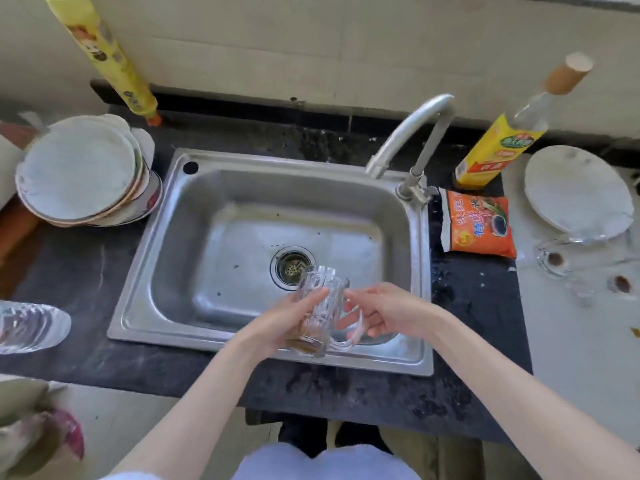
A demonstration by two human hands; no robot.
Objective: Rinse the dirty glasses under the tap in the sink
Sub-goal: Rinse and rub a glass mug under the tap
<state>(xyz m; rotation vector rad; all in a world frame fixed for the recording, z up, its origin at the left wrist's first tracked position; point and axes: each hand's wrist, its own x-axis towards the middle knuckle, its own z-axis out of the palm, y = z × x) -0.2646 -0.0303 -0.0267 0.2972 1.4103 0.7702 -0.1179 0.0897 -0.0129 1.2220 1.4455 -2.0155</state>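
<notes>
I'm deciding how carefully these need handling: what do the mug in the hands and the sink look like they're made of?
The mug looks like clear glass: you see the left hand through its ribbed wall, and brown residue shows at its base. The handle is thick and transparent too. The sink looks like stainless steel with a brushed, dull-shiny finish; it reflects light softly.

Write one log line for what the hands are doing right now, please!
left hand: grips glass mug | right hand: holds mug handle | mug: brown dregs, over sink | tap: no water visible
</notes>
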